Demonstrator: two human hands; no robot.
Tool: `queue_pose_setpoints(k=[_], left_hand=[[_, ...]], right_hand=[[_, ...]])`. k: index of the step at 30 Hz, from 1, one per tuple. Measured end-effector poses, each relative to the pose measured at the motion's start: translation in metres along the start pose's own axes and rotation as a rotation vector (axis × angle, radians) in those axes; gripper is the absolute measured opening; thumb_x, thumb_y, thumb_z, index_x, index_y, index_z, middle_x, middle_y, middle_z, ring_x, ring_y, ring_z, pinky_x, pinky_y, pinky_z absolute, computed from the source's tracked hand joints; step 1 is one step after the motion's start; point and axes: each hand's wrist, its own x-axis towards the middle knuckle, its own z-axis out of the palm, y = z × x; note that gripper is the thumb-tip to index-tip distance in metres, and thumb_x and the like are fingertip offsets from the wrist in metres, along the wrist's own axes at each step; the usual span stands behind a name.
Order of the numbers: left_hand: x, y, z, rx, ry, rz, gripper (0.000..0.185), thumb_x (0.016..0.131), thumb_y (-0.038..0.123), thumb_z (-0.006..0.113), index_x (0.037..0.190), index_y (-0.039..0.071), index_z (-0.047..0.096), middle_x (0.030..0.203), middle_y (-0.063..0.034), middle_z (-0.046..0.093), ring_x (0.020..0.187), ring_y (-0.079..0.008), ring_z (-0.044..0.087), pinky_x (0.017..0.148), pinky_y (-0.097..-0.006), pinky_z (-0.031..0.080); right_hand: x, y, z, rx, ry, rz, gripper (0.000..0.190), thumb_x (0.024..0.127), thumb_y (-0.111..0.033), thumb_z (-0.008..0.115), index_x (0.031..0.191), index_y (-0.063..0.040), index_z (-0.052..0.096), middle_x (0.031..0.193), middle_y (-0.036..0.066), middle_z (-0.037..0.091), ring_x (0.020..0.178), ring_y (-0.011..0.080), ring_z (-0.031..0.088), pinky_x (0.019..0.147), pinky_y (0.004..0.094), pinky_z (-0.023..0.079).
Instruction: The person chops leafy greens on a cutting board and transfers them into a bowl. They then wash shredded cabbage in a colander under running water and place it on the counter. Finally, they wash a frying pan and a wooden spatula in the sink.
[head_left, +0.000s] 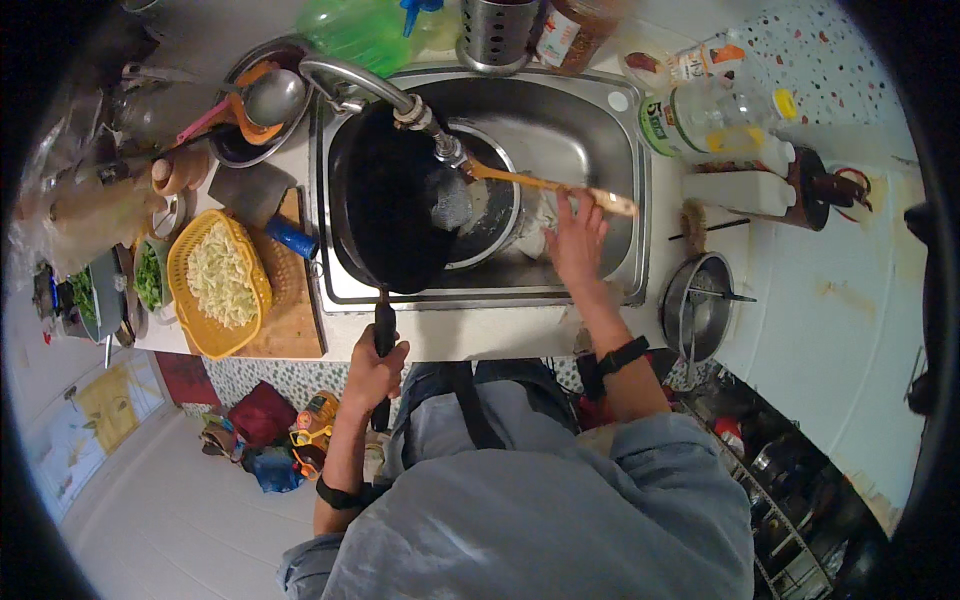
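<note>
My left hand (373, 369) is closed around the black handle (385, 330) of a dark wok (390, 202). The wok is held tilted over the left part of a stainless steel sink (585, 127). From above it reaches a metal faucet (375, 86), with what looks like water under its spout. My right hand (579, 244) grips a long wooden utensil (536, 180) by its pale end. Its other end lies by the faucet spout, and its head is hard to make out. Below the wok sits a round-rimmed metal basin (516, 161), beside a whitish crumpled thing (531, 232).
At left, a yellow plastic basket (259, 300) of chopped pale vegetable stands on a wooden cutting board (296, 322), near a cleaver (251, 191). Bottles (697, 124) lie at the right rear. A metal pot (675, 300) sits at the counter's right edge.
</note>
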Motion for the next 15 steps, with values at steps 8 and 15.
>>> queue_pose_setpoints(k=[8, 15], left_hand=[[0.001, 0.002, -0.003, 0.011, -0.024, 0.011, 0.023, 0.086, 0.01, 0.058, 0.1, 0.003, 0.042, 0.058, 0.0, 0.041, 0.038, -0.0071, 0.036, 0.032, -0.0247, 0.031], [-0.001, 0.0, -0.006, 0.036, -0.025, 0.09, 0.023, 0.086, 0.011, 0.058, 0.1, 0.002, 0.043, 0.056, -0.0005, 0.041, 0.037, -0.0084, 0.038, 0.032, -0.0252, 0.032]], right_hand=[[0.092, 0.01, 0.02, -0.441, -0.109, -0.126, 0.032, 0.075, -0.025, 0.067, 0.104, -0.013, 0.065, 0.108, 0.008, 0.057, 0.107, 0.0272, 0.05, 0.084, 0.0411, 0.041], [0.081, 0.057, -0.086, -0.286, -0.211, -0.185, 0.016, 0.081, -0.015, 0.053, 0.083, -0.009, 0.068, 0.091, 0.01, 0.066, 0.08, 0.0304, 0.066, 0.067, 0.0455, 0.051]])
